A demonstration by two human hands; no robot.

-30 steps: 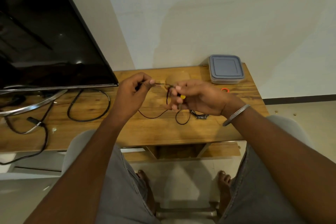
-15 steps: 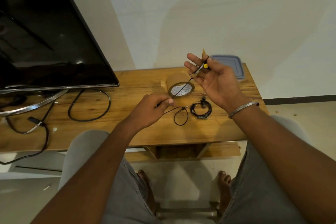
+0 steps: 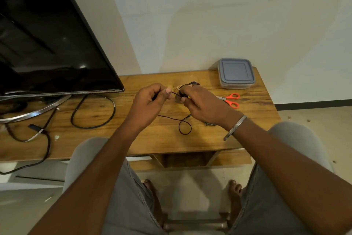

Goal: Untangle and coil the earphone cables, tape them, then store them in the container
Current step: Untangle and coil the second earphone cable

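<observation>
Both hands hold one thin black earphone cable (image 3: pixel 182 122) above the wooden table (image 3: pixel 133 139). My left hand (image 3: pixel 150 103) pinches a stretch of it between thumb and fingers. My right hand (image 3: pixel 202 103) is closed on the cable's upper loops and a yellow earbud tip. The loose end trails down to the tabletop in a small loop. A second, coiled earphone (image 3: pixel 209 124) lies mostly hidden under my right wrist. The brown tape roll (image 3: pixel 177 88) is almost fully hidden behind my hands. The lidded grey container (image 3: pixel 236 73) stands at the table's back right corner.
Orange-handled scissors (image 3: pixel 231 99) lie right of my right hand. A large black TV (image 3: pixel 47 44) on a metal stand fills the left side, with thick black power cables (image 3: pixel 91 118) looped on the table. My knees and bare feet are below the table's front edge.
My right hand has come down from its raised, open-fingered position to meet my left hand over the tape roll. My left hand has moved up and away from me. The cable between them is shorter.
</observation>
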